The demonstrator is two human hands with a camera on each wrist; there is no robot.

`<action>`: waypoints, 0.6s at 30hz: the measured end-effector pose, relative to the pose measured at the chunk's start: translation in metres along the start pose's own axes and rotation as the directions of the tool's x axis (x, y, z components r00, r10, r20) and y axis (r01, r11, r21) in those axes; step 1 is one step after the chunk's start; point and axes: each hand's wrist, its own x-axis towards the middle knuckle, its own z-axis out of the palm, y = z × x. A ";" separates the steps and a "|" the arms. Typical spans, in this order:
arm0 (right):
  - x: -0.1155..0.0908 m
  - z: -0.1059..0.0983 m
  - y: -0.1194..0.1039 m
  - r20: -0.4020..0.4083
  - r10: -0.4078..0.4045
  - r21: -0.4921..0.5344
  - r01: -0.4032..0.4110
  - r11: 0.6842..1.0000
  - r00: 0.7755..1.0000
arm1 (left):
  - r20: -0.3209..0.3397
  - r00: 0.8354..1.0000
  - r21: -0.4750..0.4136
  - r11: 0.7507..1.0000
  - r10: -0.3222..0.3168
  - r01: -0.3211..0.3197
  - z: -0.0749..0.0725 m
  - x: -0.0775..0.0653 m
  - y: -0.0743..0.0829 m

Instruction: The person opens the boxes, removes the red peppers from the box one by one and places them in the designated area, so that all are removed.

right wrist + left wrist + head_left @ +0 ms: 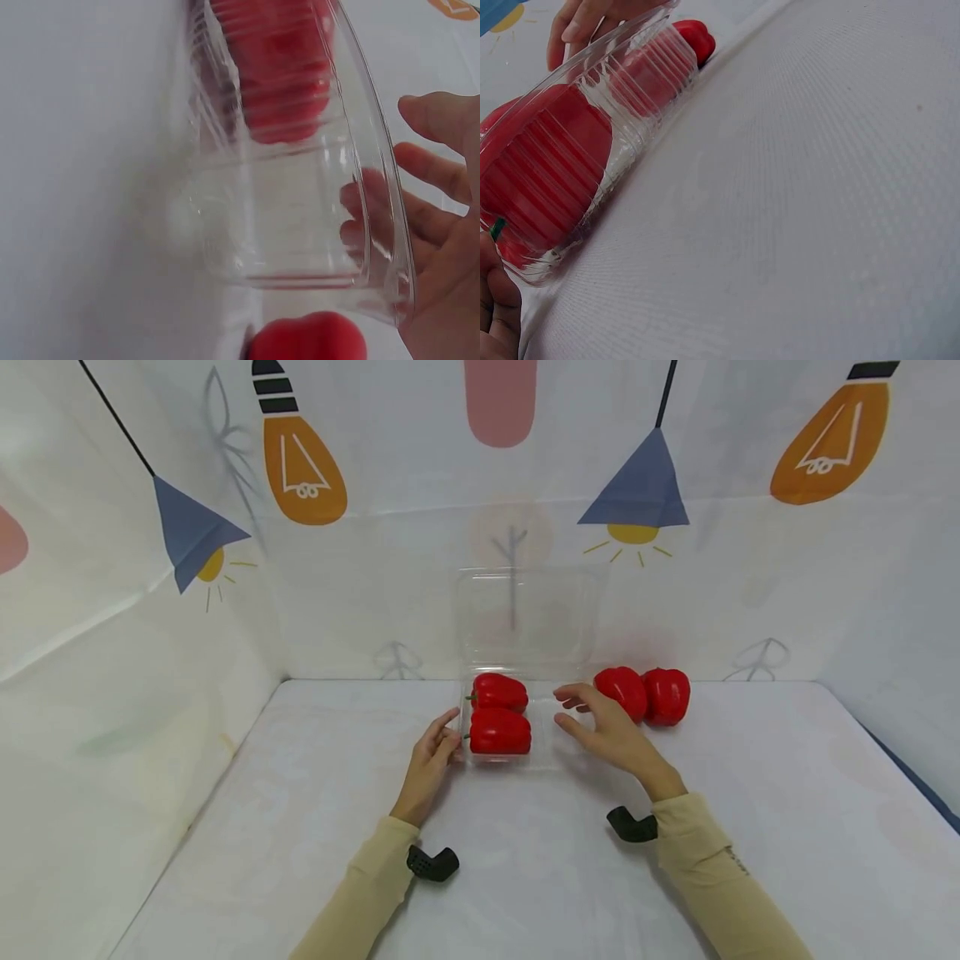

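A clear plastic clamshell container (549, 752) stands with its lid (528, 618) raised against the back wall. In its left half lie two red bell peppers, a front one (500, 732) and a rear one (499, 692), green stems to the left. My left hand (429, 764) holds the container's left edge; only part of its fingers shows in the left wrist view. Over the right part of the container hovers my right hand (611, 731), fingers spread with nothing between them. Just beyond it, two more red bell peppers (621, 692) (667, 697) sit side by side on the table.
A white cloth covers the table (337, 860). Behind it, a white curtain (405, 560) printed with lamps and bulbs rises along the back edge, and another stretch stands at the left. Dark wrist devices (433, 864) are worn on both beige sleeves.
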 end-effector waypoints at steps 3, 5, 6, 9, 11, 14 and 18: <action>0.001 0.005 -0.003 0.023 0.002 0.010 -0.002 1.000 1.000 | -0.012 1.000 -0.007 1.000 0.000 0.000 0.001 0.001 -0.003; 0.002 0.007 -0.006 0.037 -0.008 0.010 0.008 1.000 0.999 | -0.016 1.000 -0.011 1.000 0.001 -0.001 0.001 0.001 -0.003; 0.002 0.009 -0.007 0.041 -0.014 0.012 0.014 1.000 0.999 | -0.015 1.000 -0.015 1.000 0.001 -0.001 0.001 0.001 -0.003; 0.003 0.012 -0.010 0.049 -0.034 0.019 0.033 0.999 0.998 | -0.010 1.000 -0.026 1.000 0.004 -0.004 0.001 0.001 -0.002; 0.003 0.014 -0.013 0.052 -0.037 0.022 0.036 0.999 0.998 | -0.009 1.000 -0.029 1.000 0.003 -0.004 0.001 0.001 -0.002; 0.002 0.018 -0.016 0.057 -0.040 0.016 0.039 0.999 0.998 | -0.012 1.000 -0.028 1.000 0.002 -0.003 0.002 0.001 -0.002; 0.002 0.023 -0.018 0.061 -0.045 -0.013 0.046 0.999 0.997 | -0.021 1.000 -0.023 1.000 0.009 -0.009 0.002 0.001 -0.002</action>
